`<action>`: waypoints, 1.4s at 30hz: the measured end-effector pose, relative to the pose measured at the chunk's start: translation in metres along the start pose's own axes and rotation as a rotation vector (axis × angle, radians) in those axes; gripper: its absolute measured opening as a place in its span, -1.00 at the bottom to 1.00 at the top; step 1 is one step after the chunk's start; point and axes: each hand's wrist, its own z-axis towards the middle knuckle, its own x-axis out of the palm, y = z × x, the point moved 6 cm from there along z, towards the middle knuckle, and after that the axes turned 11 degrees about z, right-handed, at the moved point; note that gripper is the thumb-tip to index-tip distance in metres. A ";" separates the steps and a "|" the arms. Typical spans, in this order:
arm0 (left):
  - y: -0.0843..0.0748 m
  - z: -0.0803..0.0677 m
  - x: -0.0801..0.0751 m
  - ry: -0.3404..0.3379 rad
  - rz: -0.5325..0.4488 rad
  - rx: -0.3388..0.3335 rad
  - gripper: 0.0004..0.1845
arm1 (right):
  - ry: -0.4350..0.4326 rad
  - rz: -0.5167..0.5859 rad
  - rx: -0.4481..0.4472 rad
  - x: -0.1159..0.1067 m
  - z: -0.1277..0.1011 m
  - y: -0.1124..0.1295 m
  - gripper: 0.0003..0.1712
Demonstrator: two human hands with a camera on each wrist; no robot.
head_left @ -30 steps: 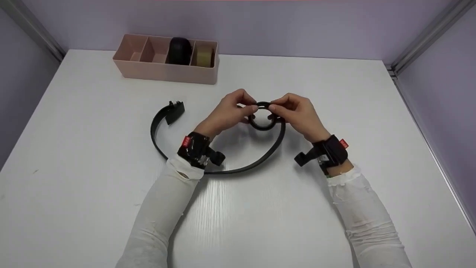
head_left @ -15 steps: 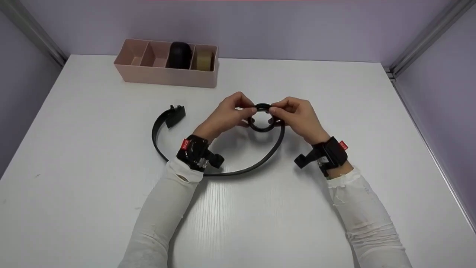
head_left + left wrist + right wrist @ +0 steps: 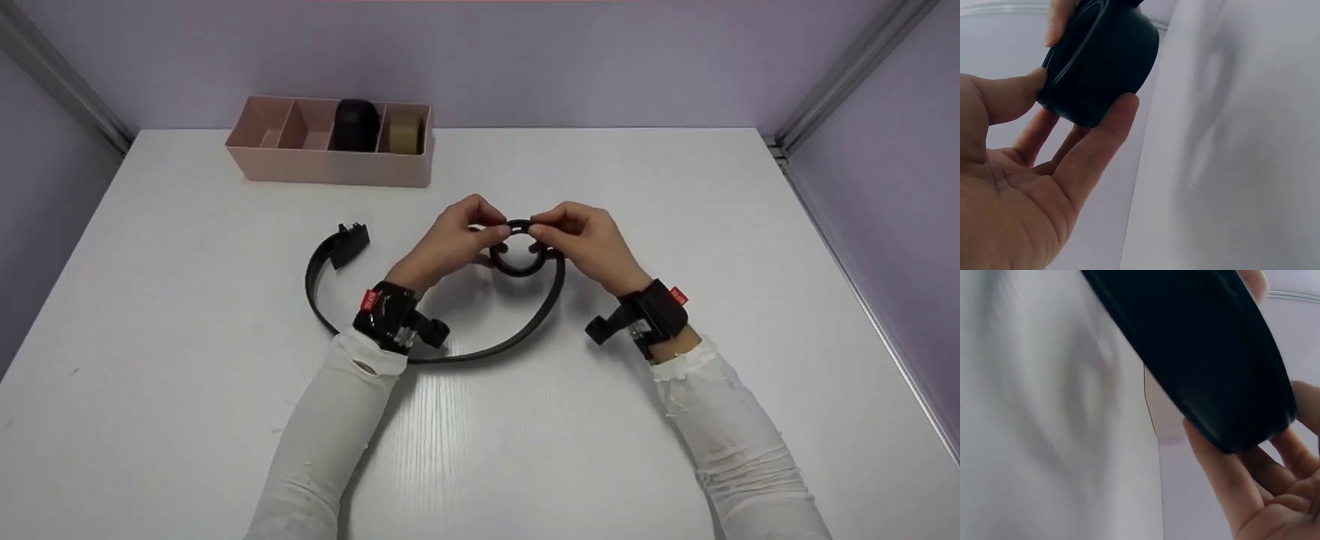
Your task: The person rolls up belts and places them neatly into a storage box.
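Note:
A black belt point(image 3: 517, 341) curves across the white table, one end wound into a round coil point(image 3: 517, 271). My left hand point(image 3: 455, 238) pinches the coil's left side between thumb and fingers. Opposite it, my right hand point(image 3: 591, 241) pinches the right side, both thumbs near the top of the ring. Up close in the left wrist view, the coiled belt point(image 3: 1109, 67) shows its broad outer face, with fingertips along its edges. The same band point(image 3: 1207, 354) fills much of the right wrist view. At the belt's far end, the buckle point(image 3: 351, 246) stands left of my left hand.
Toward the back left stands a pink divided box point(image 3: 330, 166). One compartment holds a black rounded object point(image 3: 357, 126), and the one at its right end a yellowish tape roll point(image 3: 406, 133). Pale purple panels point(image 3: 585, 67) border the table at the back and sides.
The head view has shifted, so box, belt and hands all sit lower in it. Both hands keep their grip on the coil, which looks much the same.

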 end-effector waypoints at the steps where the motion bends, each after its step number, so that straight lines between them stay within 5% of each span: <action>1: 0.000 0.000 -0.001 -0.018 -0.021 0.000 -0.79 | -0.015 0.021 -0.010 0.000 0.001 0.000 -0.64; 6: -0.003 0.001 -0.006 -0.080 -0.102 0.005 -0.81 | -0.081 0.123 -0.046 0.004 -0.001 0.012 -0.64; 12: -0.004 0.001 -0.006 -0.050 -0.103 0.007 -0.79 | -0.092 0.086 -0.060 0.005 -0.005 0.025 -0.67; 28: -0.002 0.000 0.003 0.110 0.099 0.011 -0.73 | 0.119 -0.055 0.080 0.007 -0.006 0.027 -0.67; 42: -0.005 0.004 -0.002 -0.036 -0.018 0.047 -0.79 | -0.057 0.027 -0.030 0.004 -0.004 0.028 -0.64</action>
